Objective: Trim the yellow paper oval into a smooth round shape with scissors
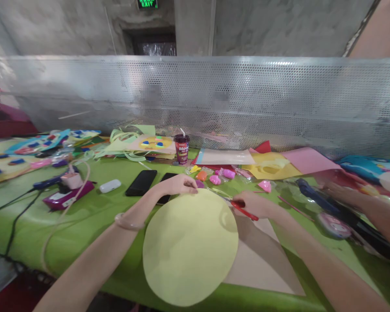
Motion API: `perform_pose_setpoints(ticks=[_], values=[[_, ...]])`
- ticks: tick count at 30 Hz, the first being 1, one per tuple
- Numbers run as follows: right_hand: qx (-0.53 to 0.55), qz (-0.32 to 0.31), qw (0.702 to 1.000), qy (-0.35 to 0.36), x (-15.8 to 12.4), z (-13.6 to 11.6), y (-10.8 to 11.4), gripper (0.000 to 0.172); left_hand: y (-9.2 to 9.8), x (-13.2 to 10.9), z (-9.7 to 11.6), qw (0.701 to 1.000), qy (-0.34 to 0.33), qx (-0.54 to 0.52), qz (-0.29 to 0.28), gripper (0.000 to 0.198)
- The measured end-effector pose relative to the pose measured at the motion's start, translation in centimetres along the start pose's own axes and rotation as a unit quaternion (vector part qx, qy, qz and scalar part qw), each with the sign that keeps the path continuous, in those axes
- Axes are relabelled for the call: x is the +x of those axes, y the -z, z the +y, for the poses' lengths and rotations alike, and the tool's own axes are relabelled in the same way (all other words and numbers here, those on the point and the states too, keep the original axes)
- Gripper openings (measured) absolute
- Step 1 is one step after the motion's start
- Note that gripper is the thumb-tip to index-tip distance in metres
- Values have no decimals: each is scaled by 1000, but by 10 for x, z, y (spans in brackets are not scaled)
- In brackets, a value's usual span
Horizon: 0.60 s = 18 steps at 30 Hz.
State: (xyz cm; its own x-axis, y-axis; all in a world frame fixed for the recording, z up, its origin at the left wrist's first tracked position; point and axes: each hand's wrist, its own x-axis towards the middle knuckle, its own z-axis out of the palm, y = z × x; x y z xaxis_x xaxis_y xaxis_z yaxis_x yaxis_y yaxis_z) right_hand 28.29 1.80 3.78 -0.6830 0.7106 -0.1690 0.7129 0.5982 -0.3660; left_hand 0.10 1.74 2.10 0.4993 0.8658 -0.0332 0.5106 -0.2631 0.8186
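Note:
A large, roughly round sheet of yellow paper [188,249] is held up in front of me, over the table's front edge. My left hand [186,184] pinches its top edge, fingers closed. At the sheet's upper right, my right hand [251,203] is closed on red-handled scissors [248,212]. Their blades lie close to the paper's edge, partly hidden, and a thin yellow strip curls beside them. Beneath the round sheet and to its right lies a pale pink sheet of paper [263,264].
Behind my hands stand a drink cup with a straw [182,149] and small bright clay packets [216,178]. To the left are a black phone [141,183], a white case [110,186] and a purple power strip [69,197] with cables. Another person's arm [367,206] reaches in from the right.

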Motion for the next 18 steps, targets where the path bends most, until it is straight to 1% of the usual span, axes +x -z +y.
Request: perform_pose_setpoints(ticks=[3, 7, 12, 18], values=[[-2, 4, 1000, 6, 0, -2, 0, 17, -1, 0, 4, 1000, -4, 10, -1, 29], [-15, 15, 1000, 3, 0, 0, -2, 19, -1, -2, 3, 1000, 11, 11, 6, 33], [-11, 0, 1000, -16, 1, 1, -1, 18, 2, -3, -1, 1000, 6, 26, -17, 35], [-1, -9, 1000, -25, 1, -4, 0, 17, -1, 1, 4, 1000, 9, 14, -3, 31]])
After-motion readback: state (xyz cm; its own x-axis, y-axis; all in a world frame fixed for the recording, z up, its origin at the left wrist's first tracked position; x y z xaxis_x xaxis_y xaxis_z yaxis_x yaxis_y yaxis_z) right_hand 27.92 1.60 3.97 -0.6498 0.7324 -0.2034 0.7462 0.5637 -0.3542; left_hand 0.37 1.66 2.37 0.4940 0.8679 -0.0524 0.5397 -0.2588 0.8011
